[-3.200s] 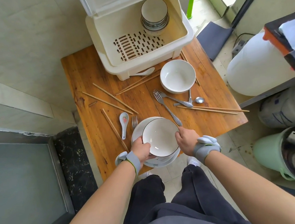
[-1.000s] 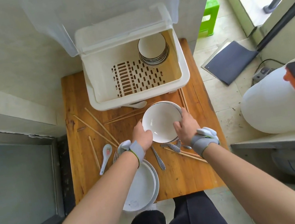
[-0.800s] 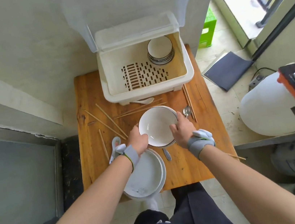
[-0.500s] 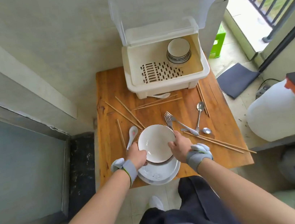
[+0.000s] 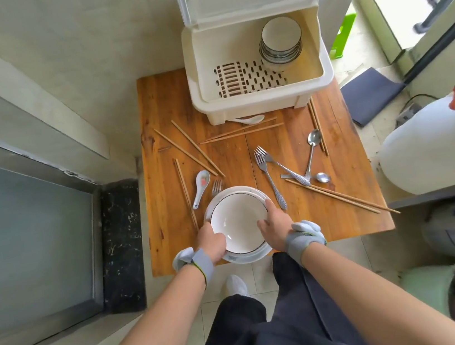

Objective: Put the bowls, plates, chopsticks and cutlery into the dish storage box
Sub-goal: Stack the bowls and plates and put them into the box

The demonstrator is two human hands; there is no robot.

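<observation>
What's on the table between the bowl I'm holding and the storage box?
In the head view, chopsticks and a white spoon lie between the bowl and the storage box.

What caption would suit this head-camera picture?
Both hands, left and right, grip a white bowl above plates; open storage box waits.

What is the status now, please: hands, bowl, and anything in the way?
Left hand and right hand grip white bowl over plates at table's near edge. Storage box open, bowl stack inside. Chopsticks, forks lie between.
</observation>
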